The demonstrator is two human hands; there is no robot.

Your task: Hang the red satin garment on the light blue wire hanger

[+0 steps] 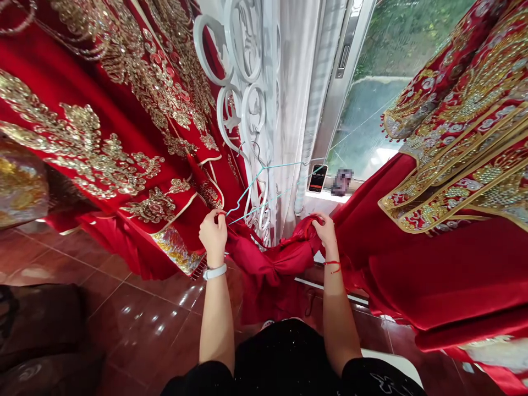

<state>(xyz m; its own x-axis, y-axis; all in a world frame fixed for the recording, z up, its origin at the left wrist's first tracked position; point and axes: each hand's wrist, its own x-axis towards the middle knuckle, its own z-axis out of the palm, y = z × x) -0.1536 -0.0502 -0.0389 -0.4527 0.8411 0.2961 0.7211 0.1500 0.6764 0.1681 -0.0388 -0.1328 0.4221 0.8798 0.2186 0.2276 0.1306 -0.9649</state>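
A plain red garment (272,267) hangs in front of me, stretched between both hands. My left hand (213,234) is closed, pinching its left upper edge beside the end of a light-blue wire hanger (251,184). My right hand (324,226) is closed on the bunched right upper edge of the same garment. The hanger's hook lies by the white scrollwork stand (243,93). Whether the hanger's lower bar runs inside the garment is hidden by the cloth.
Red dresses with gold embroidery (124,126) hang at the left, and a beaded red jacket (462,165) hangs at the right. A phone (317,178) showing a timer leans on the windowsill next to a blurred item. Dark bags (41,330) lie on the tiled floor (152,308).
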